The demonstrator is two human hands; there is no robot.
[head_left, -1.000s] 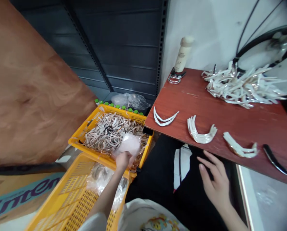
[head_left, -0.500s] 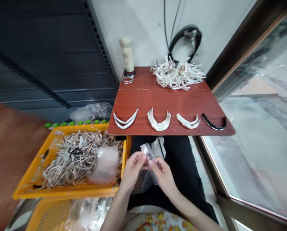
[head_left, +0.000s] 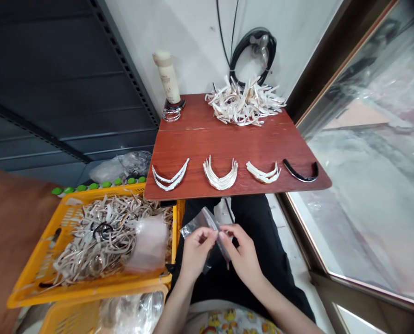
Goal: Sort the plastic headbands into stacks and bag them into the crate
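Over my lap, my left hand (head_left: 195, 250) and my right hand (head_left: 242, 254) both pinch a small clear plastic bag (head_left: 207, 226), fingertips meeting at its upper edge. Just beyond them stands a small red-brown table (head_left: 227, 144). Along its near edge lie three stacks of white curved strips (head_left: 220, 174) and one black curved strip (head_left: 300, 172). A loose heap of white strips (head_left: 244, 102) sits at the table's back.
A yellow crate (head_left: 88, 287) of beige strips with a plastic bag on top stands at my left, a second yellow crate (head_left: 64, 320) below it. A pale bottle (head_left: 167, 76) stands at the table's back left. A window frame (head_left: 307, 260) runs along the right.
My left hand left the crate and came to my lap with a clear bag; my right hand joined it there. My view swung right from the crates to the table.
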